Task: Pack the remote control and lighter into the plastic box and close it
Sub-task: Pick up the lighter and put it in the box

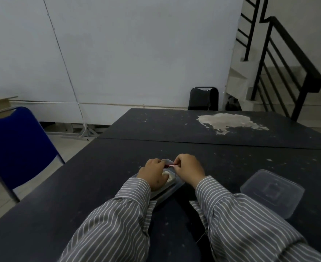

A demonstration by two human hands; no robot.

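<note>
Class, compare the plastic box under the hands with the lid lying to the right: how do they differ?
The plastic box sits under both hands and holds a white object; the lid lies apart, untouched, with nothing on it. The box is largely hidden by the hands; the lid shows whole. Both are clear plastic on the dark table.

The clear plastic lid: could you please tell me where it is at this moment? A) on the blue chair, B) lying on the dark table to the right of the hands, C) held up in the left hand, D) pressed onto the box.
B: the clear plastic lid lies on the dark table, right of both hands and apart from the clear plastic box.
</note>
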